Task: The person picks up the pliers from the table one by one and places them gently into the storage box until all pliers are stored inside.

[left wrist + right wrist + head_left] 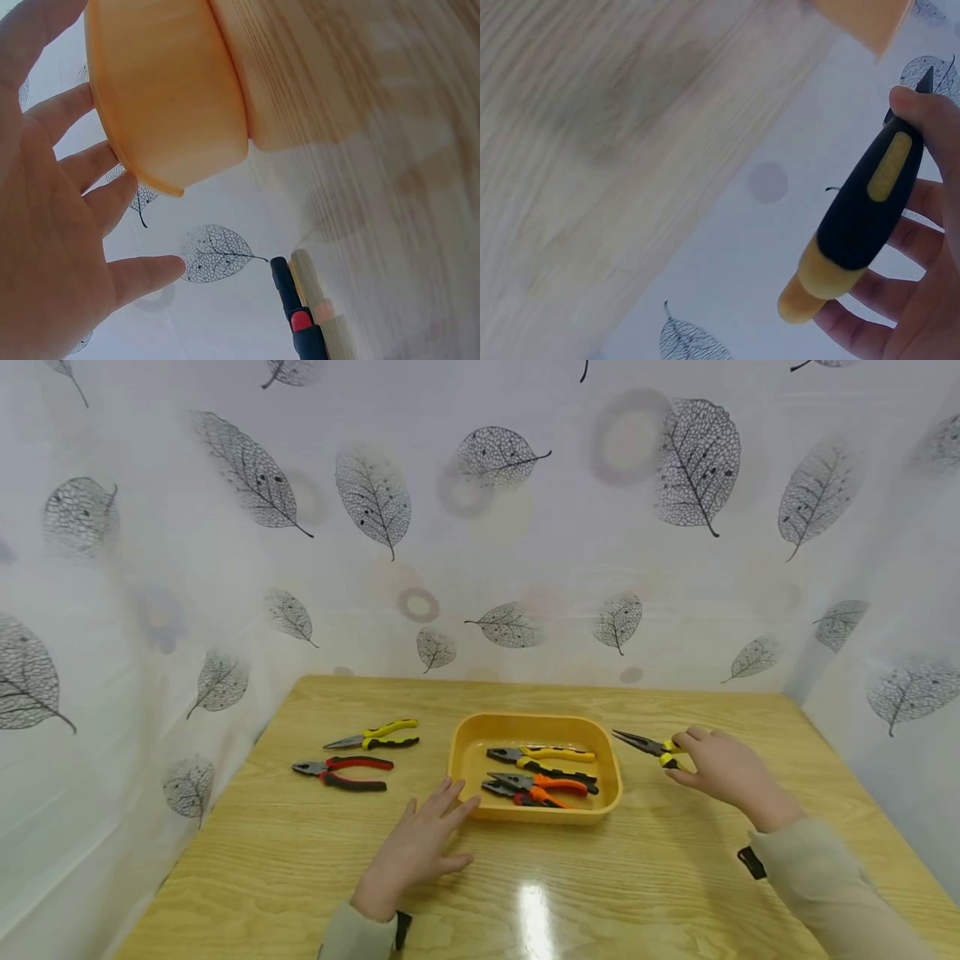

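A yellow tray on the wooden table holds three pliers: a yellow-handled pair, an orange-handled pair and a small red-and-black one. My right hand grips long-nose pliers with yellow-and-black handles just right of the tray; in the right wrist view the fingers wrap the handle. My left hand lies flat with straight fingers beside the tray's front left corner, holding nothing.
Two more pliers lie left of the tray: a yellow-and-black pair and a red-and-black pair. Leaf-patterned curtain walls close in the table on the back and both sides.
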### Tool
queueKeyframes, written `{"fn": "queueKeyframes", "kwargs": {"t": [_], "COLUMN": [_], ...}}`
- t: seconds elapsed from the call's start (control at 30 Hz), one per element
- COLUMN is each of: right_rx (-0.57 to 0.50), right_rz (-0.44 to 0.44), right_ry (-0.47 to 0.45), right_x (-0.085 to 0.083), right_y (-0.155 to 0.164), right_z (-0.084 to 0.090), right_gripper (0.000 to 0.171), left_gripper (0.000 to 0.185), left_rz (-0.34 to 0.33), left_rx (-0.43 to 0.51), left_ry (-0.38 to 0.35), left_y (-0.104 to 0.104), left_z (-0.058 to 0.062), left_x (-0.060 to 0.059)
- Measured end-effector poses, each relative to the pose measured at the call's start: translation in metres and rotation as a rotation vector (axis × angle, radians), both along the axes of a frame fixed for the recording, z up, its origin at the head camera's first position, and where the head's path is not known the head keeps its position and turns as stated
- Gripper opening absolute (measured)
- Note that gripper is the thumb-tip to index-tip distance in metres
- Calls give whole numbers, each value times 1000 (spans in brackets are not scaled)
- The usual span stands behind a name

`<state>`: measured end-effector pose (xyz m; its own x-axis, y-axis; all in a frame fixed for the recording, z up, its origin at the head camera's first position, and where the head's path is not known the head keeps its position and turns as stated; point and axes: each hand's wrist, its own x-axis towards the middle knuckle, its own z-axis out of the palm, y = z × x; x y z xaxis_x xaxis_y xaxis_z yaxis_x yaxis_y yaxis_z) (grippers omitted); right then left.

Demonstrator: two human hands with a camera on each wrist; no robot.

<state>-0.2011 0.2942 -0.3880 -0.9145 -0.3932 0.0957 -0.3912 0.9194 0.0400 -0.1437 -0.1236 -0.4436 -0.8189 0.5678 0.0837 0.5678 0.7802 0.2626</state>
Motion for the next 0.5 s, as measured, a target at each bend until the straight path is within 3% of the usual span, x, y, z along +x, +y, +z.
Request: {"fn": "queueKeyframes", "kwargs": {"t": [0.5], "right_rx": [13], "right_rz": [118], "right_ry": [61], "right_x": [-20], "right_y": [-51], "right_z": [1], "right_gripper": [39], "left_gripper": [73], "left_rz": [1], "left_rx": [-12], "left_ry": [11], "left_y": [0], "left_z": [0], "left_x": [1]}}
